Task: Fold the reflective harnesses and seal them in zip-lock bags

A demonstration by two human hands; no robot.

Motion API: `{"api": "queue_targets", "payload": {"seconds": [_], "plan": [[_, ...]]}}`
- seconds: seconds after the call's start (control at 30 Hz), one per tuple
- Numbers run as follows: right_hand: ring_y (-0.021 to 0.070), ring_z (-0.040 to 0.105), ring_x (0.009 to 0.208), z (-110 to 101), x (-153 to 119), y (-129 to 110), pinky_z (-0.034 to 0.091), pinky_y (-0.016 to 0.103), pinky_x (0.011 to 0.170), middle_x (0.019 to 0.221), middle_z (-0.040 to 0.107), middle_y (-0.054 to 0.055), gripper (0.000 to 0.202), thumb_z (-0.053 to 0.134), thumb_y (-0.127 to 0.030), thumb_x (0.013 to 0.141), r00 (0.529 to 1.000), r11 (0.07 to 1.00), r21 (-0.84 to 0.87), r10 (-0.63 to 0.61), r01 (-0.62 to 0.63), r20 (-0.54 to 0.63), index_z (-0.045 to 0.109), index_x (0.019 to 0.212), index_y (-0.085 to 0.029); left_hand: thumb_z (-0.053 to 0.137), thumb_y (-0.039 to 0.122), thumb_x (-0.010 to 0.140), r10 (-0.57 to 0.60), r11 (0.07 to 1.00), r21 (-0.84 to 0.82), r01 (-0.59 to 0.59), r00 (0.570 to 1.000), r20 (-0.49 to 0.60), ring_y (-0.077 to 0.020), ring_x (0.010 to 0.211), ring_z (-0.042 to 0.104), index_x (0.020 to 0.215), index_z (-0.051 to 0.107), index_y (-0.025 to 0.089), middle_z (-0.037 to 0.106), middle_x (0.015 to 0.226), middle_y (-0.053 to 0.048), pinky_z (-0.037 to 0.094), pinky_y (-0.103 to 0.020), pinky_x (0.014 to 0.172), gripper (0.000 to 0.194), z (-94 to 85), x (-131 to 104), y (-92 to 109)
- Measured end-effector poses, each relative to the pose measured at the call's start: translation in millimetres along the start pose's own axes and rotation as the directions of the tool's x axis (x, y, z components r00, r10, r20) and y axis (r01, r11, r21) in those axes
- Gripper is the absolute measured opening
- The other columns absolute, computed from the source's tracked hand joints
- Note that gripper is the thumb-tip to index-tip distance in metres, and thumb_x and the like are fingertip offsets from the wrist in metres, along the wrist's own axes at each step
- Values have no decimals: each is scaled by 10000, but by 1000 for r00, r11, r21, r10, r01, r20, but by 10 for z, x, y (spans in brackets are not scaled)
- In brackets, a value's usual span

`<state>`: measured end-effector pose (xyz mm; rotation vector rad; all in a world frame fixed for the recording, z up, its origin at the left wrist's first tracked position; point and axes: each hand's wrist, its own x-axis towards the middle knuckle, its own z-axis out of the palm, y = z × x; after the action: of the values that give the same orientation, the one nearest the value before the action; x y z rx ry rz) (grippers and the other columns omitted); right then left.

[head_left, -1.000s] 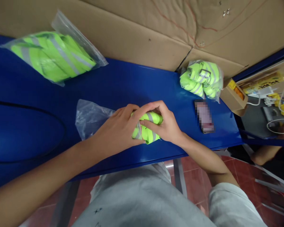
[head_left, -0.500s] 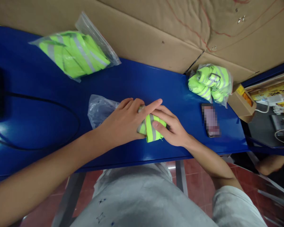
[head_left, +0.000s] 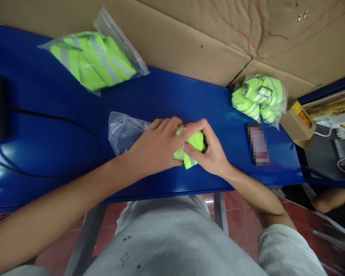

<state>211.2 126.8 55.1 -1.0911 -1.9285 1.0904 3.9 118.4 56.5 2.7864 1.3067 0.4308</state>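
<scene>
Bare tabletop (head_left: 161, 96) lies open beyond the grip. Left of the grip, an empty clear bag (head_left: 123, 130) touches the left hand (head_left: 155, 147). Right of the grip, a phone (head_left: 258, 145) and a bagged bundle (head_left: 258, 100) narrow passage; a cardboard wall (head_left: 189, 42) closes the far side.

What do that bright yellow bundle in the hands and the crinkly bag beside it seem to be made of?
The yellow bundle looks like matte woven fabric with grey, probably reflective, stripes; it folds softly under both hands. The bag seems to be thin clear plastic film: glossy, wrinkled, see-through.
</scene>
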Motion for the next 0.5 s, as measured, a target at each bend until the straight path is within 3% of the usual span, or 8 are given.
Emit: {"api": "queue_targets", "payload": {"seconds": [0.1,0.17,0.33,0.5], "plan": [[300,615,1300,-151,-10,-10,532,480,1091,1488,582,104,732,816,-456,878,968,994,11,-111,112,227,443,1484,-283,811,434,840,-66,982,-180,57,997,-46,-317,1099,662,1668,122,244,625,1275,-134,531,-459,962,1094,3,-6,-84],[319,562,1384,-226,-5,49,492,509,1150,1534,553,97,754,827,-436,875,951,979,-32,-188,202,245,436,1506,-305,846,426,805,-45,952,-303,33,998,-33,-306,1095,672,1665,124,247,643,1279,-121,549,-450,951,1137,3,-10,-104],[283,579,1354,-158,18,177,469,490,1148,1409,619,51,348,713,-251,905,970,965,-100,-243,242,1,600,1227,-313,825,349,848,-58,914,-403,40,998,-31,-287,1187,663,1675,109,254,624,1381,-124,546,-431,1018,1098,32,10,-16],[226,657,1082,57,15,166,537,401,974,1128,668,24,267,683,-154,804,978,983,-100,-164,152,-128,607,1030,-275,869,368,822,-81,970,-230,79,997,2,-339,1159,681,1675,118,240,629,1352,-172,558,-493,995,1144,95,70,110]]}}
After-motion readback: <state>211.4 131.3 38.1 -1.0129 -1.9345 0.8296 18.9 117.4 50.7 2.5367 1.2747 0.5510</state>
